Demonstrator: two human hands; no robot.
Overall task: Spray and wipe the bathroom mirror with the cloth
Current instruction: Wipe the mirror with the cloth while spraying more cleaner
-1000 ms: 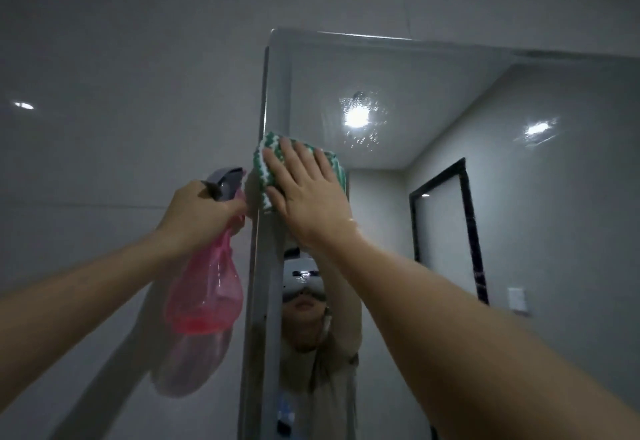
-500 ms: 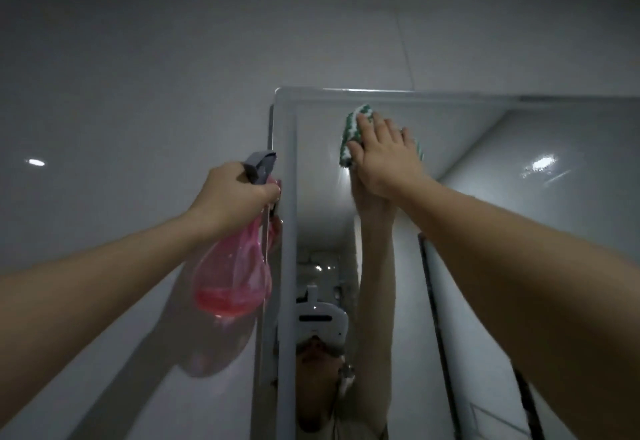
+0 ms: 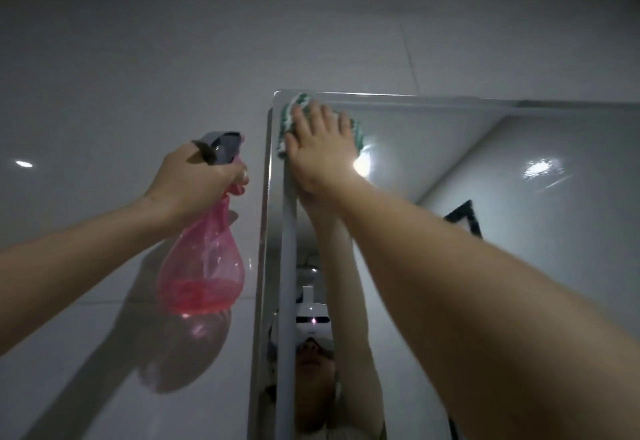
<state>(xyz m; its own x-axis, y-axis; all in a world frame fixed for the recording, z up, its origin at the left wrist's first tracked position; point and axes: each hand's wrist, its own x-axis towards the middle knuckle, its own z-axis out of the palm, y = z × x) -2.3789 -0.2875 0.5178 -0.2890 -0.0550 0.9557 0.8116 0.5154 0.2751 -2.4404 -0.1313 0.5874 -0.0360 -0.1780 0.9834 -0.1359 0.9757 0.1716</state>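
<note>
Cloth sits at the mirror's top left corner, pressed flat under the right hand, fingers straight and spread. Left hand curls round the pink spray bottle. At full stretch, pressure may slacken, leaving streaks or dropping the cloth.

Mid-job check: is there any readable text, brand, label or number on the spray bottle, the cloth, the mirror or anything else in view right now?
None can be read.
Pink spray bottle, held by the left hand: no label or print visible.
Green and white cloth, pressed by the right hand on the mirror: pattern only, no text.
Headset reflected in the mirror: a small light, no legible marking.
</note>
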